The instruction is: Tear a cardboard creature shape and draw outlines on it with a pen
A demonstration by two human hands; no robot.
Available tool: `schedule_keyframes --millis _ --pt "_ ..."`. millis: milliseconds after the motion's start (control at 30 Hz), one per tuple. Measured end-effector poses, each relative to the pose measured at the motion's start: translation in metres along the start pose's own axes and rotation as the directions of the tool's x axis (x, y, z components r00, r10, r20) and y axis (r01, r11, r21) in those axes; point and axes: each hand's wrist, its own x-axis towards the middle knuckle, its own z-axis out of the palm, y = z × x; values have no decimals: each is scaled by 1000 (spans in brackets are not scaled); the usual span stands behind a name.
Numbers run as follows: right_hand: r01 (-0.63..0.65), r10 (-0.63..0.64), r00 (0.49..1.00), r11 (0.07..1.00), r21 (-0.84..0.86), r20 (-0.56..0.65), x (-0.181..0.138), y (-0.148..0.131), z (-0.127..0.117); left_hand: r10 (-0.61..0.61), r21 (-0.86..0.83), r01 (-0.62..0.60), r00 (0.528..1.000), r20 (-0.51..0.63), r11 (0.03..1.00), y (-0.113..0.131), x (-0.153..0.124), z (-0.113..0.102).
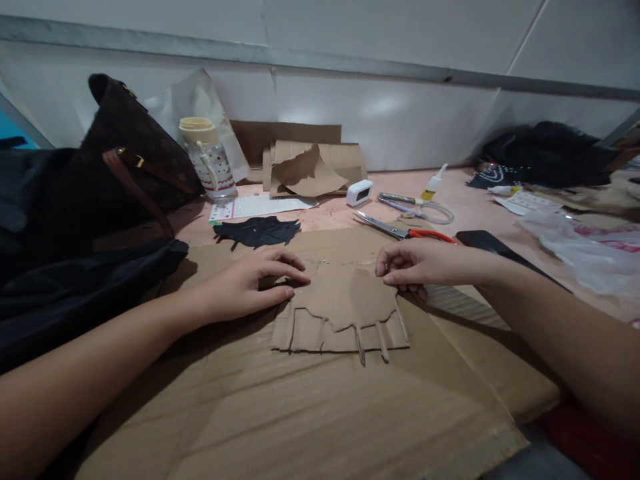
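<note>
At the middle of the table [475, 207], both hands rest on a small cardboard piece [345, 310] that lies flat on a large cardboard sheet [300, 413]. The left hand [250, 290] is spread and relaxed, with its thumb and forefinger tips pressing the piece's upper left edge down. The right hand [420, 267] is curled, its fingertips and thumb pinching the upper right corner. The top paper layer of the piece is torn away along a ragged line, so the ribbed core shows at the lower edge, where two thin strips [361, 347] stick out. The step in hand looks like steadying the piece at both top corners. Any further peeling or trimming would call for one hand to hold it down while the other pulls evenly, since the thin layer tears easily. Just beyond the right hand lie red-handled scissors [400, 232] and a black phone [487, 243]. Farther back are a tape ring [435, 213], a glue bottle [434, 183] and a small white box [359, 192]. Beyond the left hand lies a black cut-out shape [257, 231]. Behind it are a jar [207, 160], a brown handbag [135, 153] and torn cardboard scraps [310, 167] against the wall.
</note>
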Motion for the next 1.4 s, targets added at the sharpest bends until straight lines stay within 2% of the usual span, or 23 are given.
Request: schedule_keyframes --millis 400,533,733,967,1167,1400 --pt "6 -5 999 1000 23 -49 0 3 1 2 17 -2 1000 2 1000 -2 0 0" --pt "3 -2 999 1000 24 -37 0 5 0 0 -24 0 1000 16 1000 -4 0 -3" --pt "15 -14 1000 998 53 -22 2 8 -1 -108 -57 114 989 102 992 -1 -3 -13" --pt "14 -12 1000 997 78 -16 2 7 -2 -54 -21 56 996 78 998 2 -2 -9" --pt "0 1 1000 999 47 -17 1 6 -2 -163 -77 171 981 102 982 -2 -5 -11" --pt "12 -10 999 999 53 -33 0 4 -1 -140 -23 142 986 93 990 -2 -3 -11"
